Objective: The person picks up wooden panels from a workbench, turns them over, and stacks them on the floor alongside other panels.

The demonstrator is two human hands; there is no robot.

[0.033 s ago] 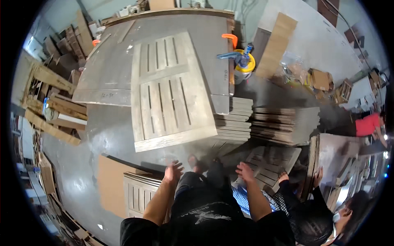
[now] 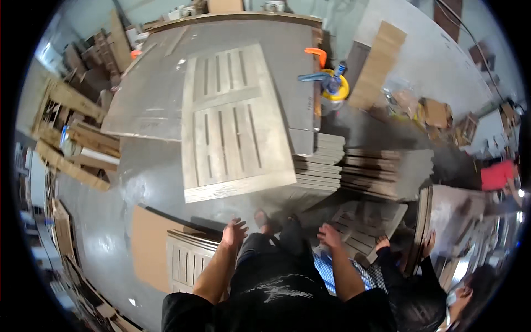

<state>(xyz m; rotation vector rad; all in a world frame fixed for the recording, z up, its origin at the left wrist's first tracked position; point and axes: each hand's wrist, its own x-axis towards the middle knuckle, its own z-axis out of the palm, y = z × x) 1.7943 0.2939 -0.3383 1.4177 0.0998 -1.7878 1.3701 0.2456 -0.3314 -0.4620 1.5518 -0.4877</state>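
My left hand [image 2: 234,232] hovers in front of my body with fingers spread and nothing in it. On the other side, my right hand [image 2: 330,236] is also empty, its fingers apart. Ahead of both lies a slatted wooden door panel [image 2: 239,102], pale and greyish, on a large grey worktable [image 2: 144,97]. The panel's near end juts past the table edge toward me, apart from my hands. Below my left hand, a stack of similar slatted panels [image 2: 191,260] stands beside my left forearm. Another slatted panel [image 2: 368,224] lies low to the right of my right hand.
Stacked panels [image 2: 318,166] and a darker stack [image 2: 370,171] stand right of the table. A yellow-rimmed bucket [image 2: 339,88] holds tools beside it. At right, a co-worker's dark sleeve [image 2: 401,265] reaches toward upright boards [image 2: 423,221]. A brown cardboard sheet [image 2: 149,243] lies left; scrap wood [image 2: 83,138] is piled farther off.
The whole view has shifted slightly, so the table and panel appear a little farther right. My hands stay in nearly the same pose, still empty.
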